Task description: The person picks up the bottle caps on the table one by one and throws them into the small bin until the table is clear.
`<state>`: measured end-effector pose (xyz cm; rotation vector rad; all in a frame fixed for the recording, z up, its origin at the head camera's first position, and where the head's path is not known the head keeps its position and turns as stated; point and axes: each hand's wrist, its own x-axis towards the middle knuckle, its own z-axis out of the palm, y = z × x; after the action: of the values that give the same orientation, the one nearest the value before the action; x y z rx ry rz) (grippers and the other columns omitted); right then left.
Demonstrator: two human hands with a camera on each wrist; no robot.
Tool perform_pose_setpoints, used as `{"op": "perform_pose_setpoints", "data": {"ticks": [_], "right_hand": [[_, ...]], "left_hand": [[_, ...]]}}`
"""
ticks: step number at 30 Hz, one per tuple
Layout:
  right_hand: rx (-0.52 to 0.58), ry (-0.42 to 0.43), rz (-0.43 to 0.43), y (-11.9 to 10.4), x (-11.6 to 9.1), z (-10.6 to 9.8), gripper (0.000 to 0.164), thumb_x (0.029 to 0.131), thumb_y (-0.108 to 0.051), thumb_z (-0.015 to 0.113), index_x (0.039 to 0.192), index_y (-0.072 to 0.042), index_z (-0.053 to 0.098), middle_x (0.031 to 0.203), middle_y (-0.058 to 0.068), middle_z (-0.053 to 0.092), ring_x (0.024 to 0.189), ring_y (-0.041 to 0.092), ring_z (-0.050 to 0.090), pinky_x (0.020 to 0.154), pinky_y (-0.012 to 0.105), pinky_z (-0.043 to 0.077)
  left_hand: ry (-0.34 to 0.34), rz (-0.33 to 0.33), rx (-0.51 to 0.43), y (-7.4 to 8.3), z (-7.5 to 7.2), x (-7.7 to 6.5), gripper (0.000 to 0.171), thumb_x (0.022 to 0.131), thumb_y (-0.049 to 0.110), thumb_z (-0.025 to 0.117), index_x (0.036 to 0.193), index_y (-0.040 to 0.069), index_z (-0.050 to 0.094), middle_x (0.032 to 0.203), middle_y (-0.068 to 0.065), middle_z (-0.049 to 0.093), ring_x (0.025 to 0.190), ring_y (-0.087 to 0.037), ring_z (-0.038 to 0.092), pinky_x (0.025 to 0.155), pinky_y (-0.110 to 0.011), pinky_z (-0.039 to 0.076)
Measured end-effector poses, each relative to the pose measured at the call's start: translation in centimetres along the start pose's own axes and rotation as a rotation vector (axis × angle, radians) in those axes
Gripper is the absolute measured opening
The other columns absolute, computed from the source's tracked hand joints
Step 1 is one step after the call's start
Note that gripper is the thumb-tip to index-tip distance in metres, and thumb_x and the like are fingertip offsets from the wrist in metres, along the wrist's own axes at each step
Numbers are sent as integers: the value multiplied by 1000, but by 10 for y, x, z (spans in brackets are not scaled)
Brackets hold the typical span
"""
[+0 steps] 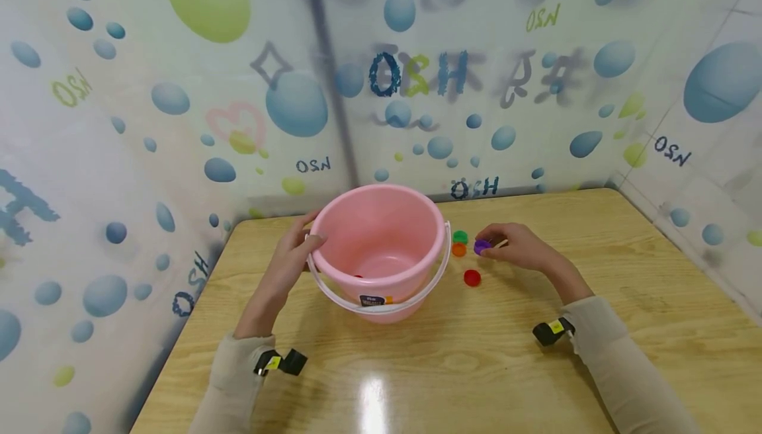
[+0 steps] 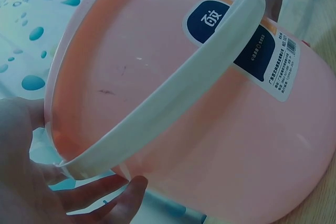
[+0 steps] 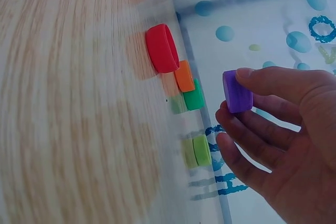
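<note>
A pink plastic bucket (image 1: pixel 387 232) with a white handle (image 2: pixel 173 103) stands on the table, tilted toward me. My left hand (image 1: pixel 288 255) grips its left rim, thumb over the edge and fingers outside. Inside, a bit of something red (image 1: pixel 358 276) shows behind the front rim. To the right of the bucket, my right hand (image 1: pixel 518 247) pinches a purple bottle cap (image 3: pixel 238 92) between thumb and fingers, held above the table. Near it lie a green cap (image 1: pixel 460 237), an orange cap (image 1: pixel 459 249) and a red cap (image 1: pixel 472 278). The right wrist view also shows a light green cap (image 3: pixel 201 150).
The wooden table (image 1: pixel 452 368) reaches back to a wall covering (image 1: pixel 381 149) printed with blue and green drops. That covering also runs along the left and right sides. A printed label (image 2: pixel 241 45) is stuck on the bucket's front.
</note>
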<state>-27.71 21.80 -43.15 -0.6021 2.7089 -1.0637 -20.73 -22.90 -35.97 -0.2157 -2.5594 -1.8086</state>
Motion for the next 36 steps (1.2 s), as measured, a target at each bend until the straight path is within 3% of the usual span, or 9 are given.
{"op": "perform_pose_setpoints", "data": {"ticks": [10,17,26,36], "right_hand": [[-1,9,-6,0,-1,-1,35,96,-19,71,127,-3,67,118,13,72,107,28,67,93,45,59],[-9,14,-18,0,-2,-4,34,97,-19,71,126,-3,67,117,13,73,106,28,67,92,44,60],[-1,16,-18,1,-3,-5,35,97,-20,71,126,-3,68,117,13,73,106,28,68,92,44,60],[-4,28,-36,-1,-4,-7,34,96,-19,71,126,-1,68,114,13,73,103,27,68,89,41,60]], "left_hand": [[-1,-3,19,-1,-1,-2,55,104,30,53,158,25,40,126,-24,64,81,-15,68,75,-28,59],[-3,-6,27,0,-2,-2,54,104,30,53,157,25,41,127,-23,64,88,-25,70,75,-28,59],[-4,-14,23,1,-1,-2,54,104,30,53,157,25,42,125,-24,63,83,-17,69,75,-27,59],[-2,-27,19,1,0,0,55,104,31,53,157,25,41,129,-22,64,88,-25,70,76,-27,59]]}}
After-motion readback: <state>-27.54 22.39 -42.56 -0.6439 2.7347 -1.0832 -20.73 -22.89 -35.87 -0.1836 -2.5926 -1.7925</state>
